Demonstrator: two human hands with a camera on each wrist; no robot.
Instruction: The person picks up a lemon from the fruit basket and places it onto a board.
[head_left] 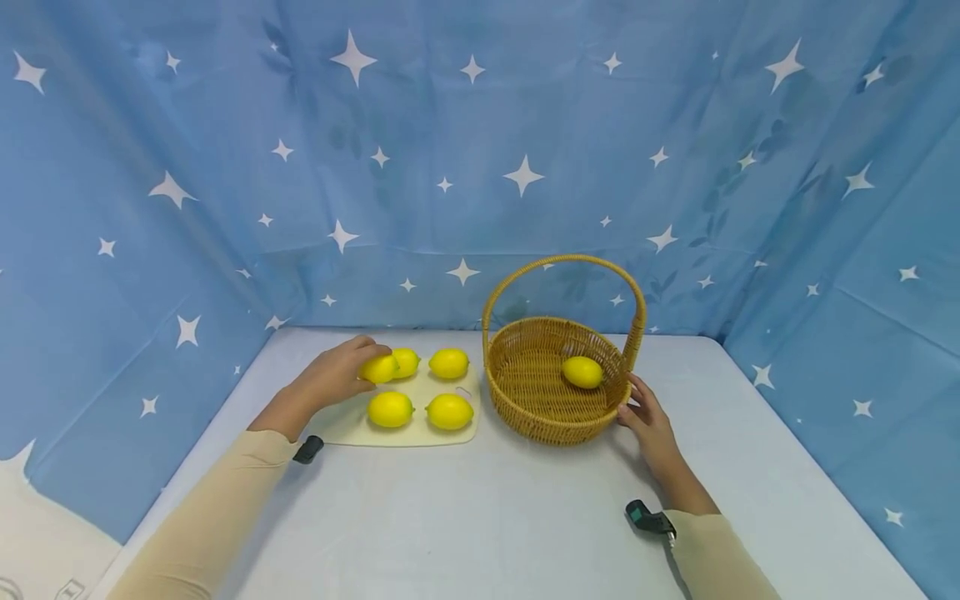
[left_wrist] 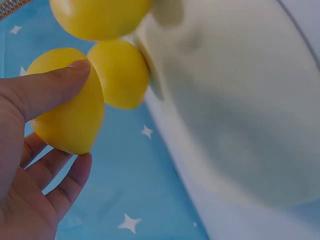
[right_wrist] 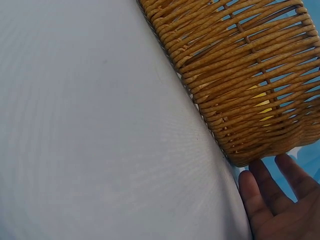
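My left hand (head_left: 337, 375) holds a yellow lemon (head_left: 379, 369) between thumb and fingers, above the left part of a cream board (head_left: 352, 427). In the left wrist view the thumb lies across the held lemon (left_wrist: 75, 117), with fingertips under it. Several other lemons rest on the board, among them a front-left lemon (head_left: 390, 409) and a back-right lemon (head_left: 448, 363). My right hand (head_left: 651, 423) touches the right side of a wicker basket (head_left: 551, 429); in the right wrist view its fairly straight fingers (right_wrist: 267, 187) meet the woven wall. One lemon (head_left: 582, 372) lies inside the basket.
A tall arched handle (head_left: 566, 258) rises over the basket. Board and basket stand side by side on a white-covered table (head_left: 465, 517). Blue curtains (head_left: 465, 125) with white stars enclose the back and sides. Dark wrist devices (head_left: 648, 518) sit near both sleeves.
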